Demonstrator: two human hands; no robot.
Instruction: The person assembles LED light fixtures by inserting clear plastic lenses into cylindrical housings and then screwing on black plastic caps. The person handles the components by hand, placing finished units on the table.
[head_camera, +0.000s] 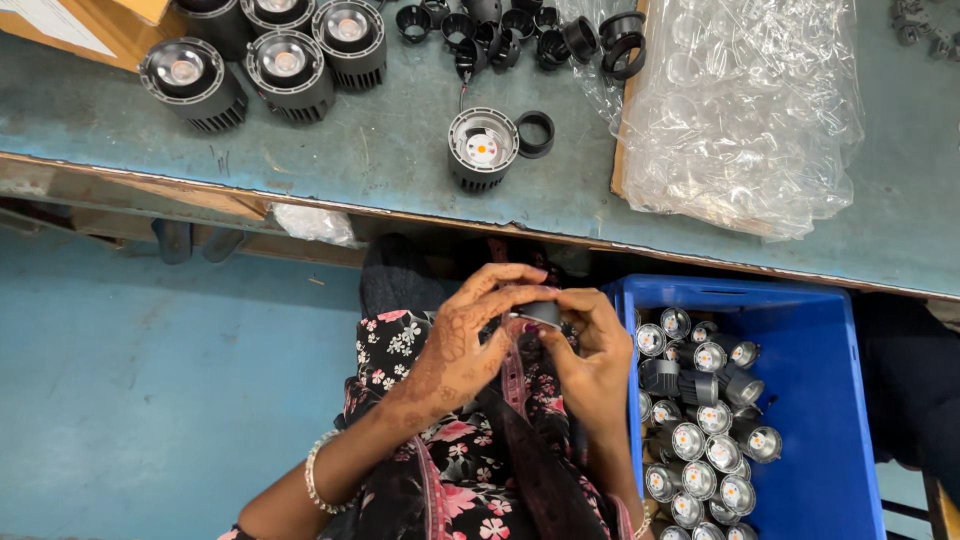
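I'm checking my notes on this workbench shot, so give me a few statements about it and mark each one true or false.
1. Both hands, left hand and right hand, hold one small dark lamp part. True.
2. The blue crate is empty. False: it is full of lamp housings.
3. One lamp housing stands alone near the bench edge, a black ring beside it. True.
4. The clear plastic bag lies on the floor. False: it lies on the bench.

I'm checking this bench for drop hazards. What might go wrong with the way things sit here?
1. Both the left hand and right hand hold the small lamp part over the lap, off the workbench; a slip might drop it.
2. The lone lamp housing sits near the bench edge and might get knocked off.
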